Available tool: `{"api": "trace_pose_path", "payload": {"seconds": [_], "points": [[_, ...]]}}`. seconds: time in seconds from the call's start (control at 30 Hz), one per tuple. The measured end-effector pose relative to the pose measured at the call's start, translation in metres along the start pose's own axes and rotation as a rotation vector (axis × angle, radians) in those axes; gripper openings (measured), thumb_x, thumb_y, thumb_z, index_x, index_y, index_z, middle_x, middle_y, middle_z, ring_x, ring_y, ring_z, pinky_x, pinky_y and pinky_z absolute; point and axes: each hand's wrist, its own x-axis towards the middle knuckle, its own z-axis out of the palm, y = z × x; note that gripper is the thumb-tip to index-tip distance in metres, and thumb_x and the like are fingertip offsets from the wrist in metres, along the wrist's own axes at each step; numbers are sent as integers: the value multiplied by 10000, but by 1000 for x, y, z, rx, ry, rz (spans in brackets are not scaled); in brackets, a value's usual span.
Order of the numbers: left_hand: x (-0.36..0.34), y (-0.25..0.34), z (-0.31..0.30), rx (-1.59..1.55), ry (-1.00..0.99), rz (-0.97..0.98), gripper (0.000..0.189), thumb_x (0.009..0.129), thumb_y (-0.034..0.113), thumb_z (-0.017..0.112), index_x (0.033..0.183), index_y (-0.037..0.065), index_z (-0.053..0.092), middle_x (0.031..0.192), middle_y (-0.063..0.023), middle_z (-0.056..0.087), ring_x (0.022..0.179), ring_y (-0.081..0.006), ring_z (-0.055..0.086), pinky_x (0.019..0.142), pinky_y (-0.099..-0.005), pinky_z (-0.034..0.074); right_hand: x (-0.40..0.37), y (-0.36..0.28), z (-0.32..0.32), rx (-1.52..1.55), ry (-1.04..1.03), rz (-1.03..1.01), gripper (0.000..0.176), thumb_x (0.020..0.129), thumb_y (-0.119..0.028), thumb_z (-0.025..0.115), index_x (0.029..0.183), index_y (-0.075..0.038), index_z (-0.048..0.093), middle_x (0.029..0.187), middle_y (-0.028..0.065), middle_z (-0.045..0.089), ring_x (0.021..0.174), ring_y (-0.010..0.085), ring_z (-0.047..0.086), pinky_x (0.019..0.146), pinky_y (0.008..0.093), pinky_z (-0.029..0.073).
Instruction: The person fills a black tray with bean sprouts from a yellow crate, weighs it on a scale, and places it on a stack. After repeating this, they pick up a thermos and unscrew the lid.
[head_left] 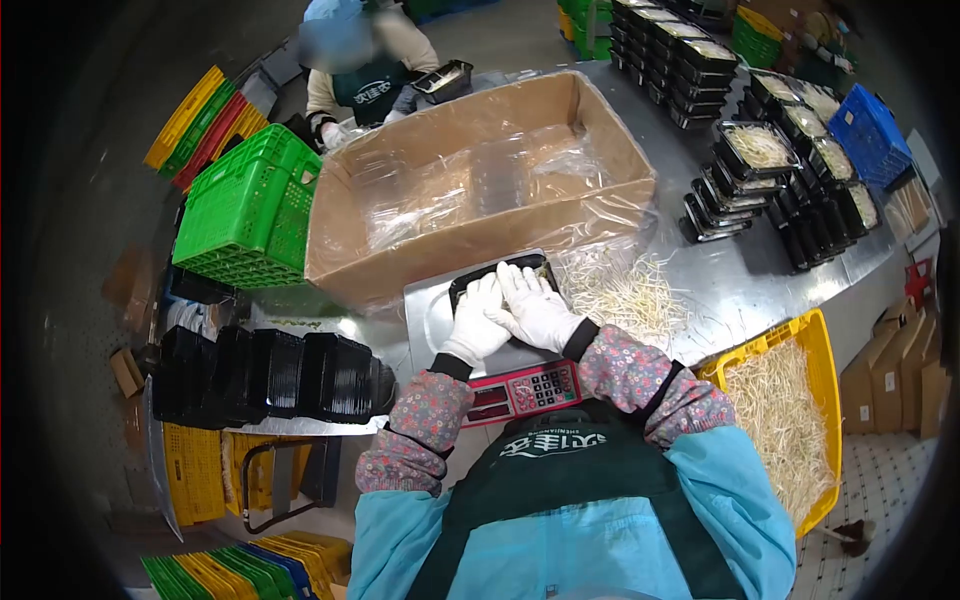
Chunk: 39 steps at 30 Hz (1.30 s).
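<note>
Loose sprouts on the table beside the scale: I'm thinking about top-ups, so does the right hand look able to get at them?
Probably yes: the right hand lies over the black tray, close beside the loose sprouts, and nothing seems to stand between.

Room notes: metal worktable [715,285] on grey floor [505,42]

1 worktable, broad, bare steel showing; overhead light glares off its surface. Floor smooth and grey at left and behind; a pale, dark-dotted section [872,490] at lower right. Brown cartons [888,382] upright at right edge. Yellow, green and red crates [205,128] stacked at upper left. 1 black tubular frame [248,490] at lower left. Outer margins dark; walls cannot be made out.
</note>
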Motion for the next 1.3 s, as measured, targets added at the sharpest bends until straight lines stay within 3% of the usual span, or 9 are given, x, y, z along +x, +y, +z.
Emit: {"api": "trace_pose_path", "payload": {"seconds": [0.17, 0.33, 0.43, 0.5, 0.6, 0.87, 1.0, 1.07, 1.3], "points": [[9, -11, 2, -40, -80, -32, 602, 802, 280, 641, 1326, 24, 490, 1199, -185, 542, 1051, -376, 515, 906, -471, 447, -3, -2, -6, 47, 13, -13, 940, 941, -661, 437, 1540, 14, 172, 1514, 327, 311, 1413, 510, 282, 1179, 523, 222], [-1, 5, -27, -325, -100, -101, 881, 762, 395, 779, 1433, -38, 408, 1395, -236, 479, 1275, -406, 438, 1094, -458, 349, -48, 32, -57, 191, 413, -330, 670, 932, -347, 638, 1480, -49, 394, 1452, 210, 482, 1352, 367, 447, 1136, 457, 333], [0, 14, -37, -426, -31, -165, 834, 793, 429, 765, 1421, -22, 453, 1410, -223, 504, 1309, -371, 454, 1119, -447, 338, -61, 117, -70, 383, 583, 18, 585, 904, -323, 690, 1397, -62, 515, 1355, 189, 575, 1271, 337, 527, 1081, 421, 405], [-1, 18, -31, -384, 39, -159, 655, 844, 373, 723, 1371, 29, 542, 1367, -191, 557, 1276, -369, 489, 1106, -448, 353, -71, 183, -56, 78, 296, 426, 702, 824, -480, 727, 1385, -107, 529, 1353, 175, 567, 1340, 343, 456, 1093, 455, 388], [0, 11, -14, -289, 76, -124, 451, 903, 276, 659, 1309, 83, 623, 1330, -159, 596, 1242, -368, 522, 1086, -440, 376, -87, 200, -5, -229, 97, 547, 667, 779, -468, 757, 1351, -173, 582, 1519, 175, 399, 1421, 410, 317, 1145, 518, 314], [-9, 4, -24, -617, 245, -197, 440, 912, 29, 559, 1352, 42, 572, 1333, -184, 592, 1255, -327, 541, 1077, -381, 411, -92, 215, -9, 2, 371, 355, 232, 818, -281, 753, 935, -81, 742, 1131, 111, 698, 1150, 315, 601, 976, 422, 467], [-16, 4, -16, -656, 254, -260, 501, 903, -26, 526, 1400, 33, 521, 1337, -199, 585, 1270, -308, 540, 1095, -367, 390, -72, 185, -52, 467, 380, 306, 237, 865, -223, 753, 1016, -42, 731, 910, 141, 735, 842, 227, 701, 801, 351, 534], [-16, -3, -10, -839, 344, -301, 490, 938, -36, 507, 1426, 2, 481, 1383, -187, 565, 1321, -268, 508, 1109, -357, 376, -64, 126, -95, 561, 374, 148, 232, 883, -132, 732, 1084, -18, 720, 971, 125, 744, 869, 163, 690, 792, 290, 526], [-25, -11, -18, -1476, 568, -426, 543, 1095, 334, 315, 1522, -1, 301, 1519, -186, 409, 1409, -279, 400, 1178, -373, 290, 1, 9, -102, 286, 320, -447, 199, 866, -155, 714, 1044, -67, 734, 952, 108, 708, 906, 260, 682, 816, 339, 545]]}}
